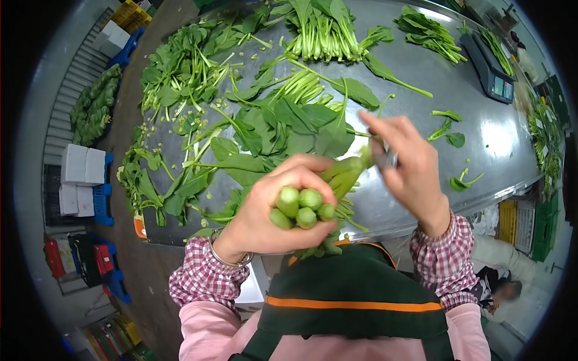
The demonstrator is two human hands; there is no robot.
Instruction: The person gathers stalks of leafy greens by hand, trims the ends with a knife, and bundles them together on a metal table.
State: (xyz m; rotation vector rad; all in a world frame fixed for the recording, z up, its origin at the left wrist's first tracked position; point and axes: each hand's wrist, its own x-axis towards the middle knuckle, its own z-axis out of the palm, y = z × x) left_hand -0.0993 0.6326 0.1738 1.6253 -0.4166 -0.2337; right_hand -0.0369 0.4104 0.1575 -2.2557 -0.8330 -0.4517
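Observation:
My left hand (280, 210) is wrapped round a bunch of green stalks (307, 207), their cut ends pointing toward me. Just right of it, my right hand (406, 159) is raised beside another pale green stem (346, 174), which is blurred. Its fingers are bent around something small and metallic (388, 157), too smeared to identify. Loose leafy greens (265, 132) lie on the metal table (397, 204) behind my left hand.
A neat bundle of greens (325, 33) lies at the back centre, another (430, 36) to its right. A digital scale (500, 87) holds greens at the far right. Leafy piles (180, 69) and trimmed pieces cover the left side. Another person (500, 289) is at the lower right.

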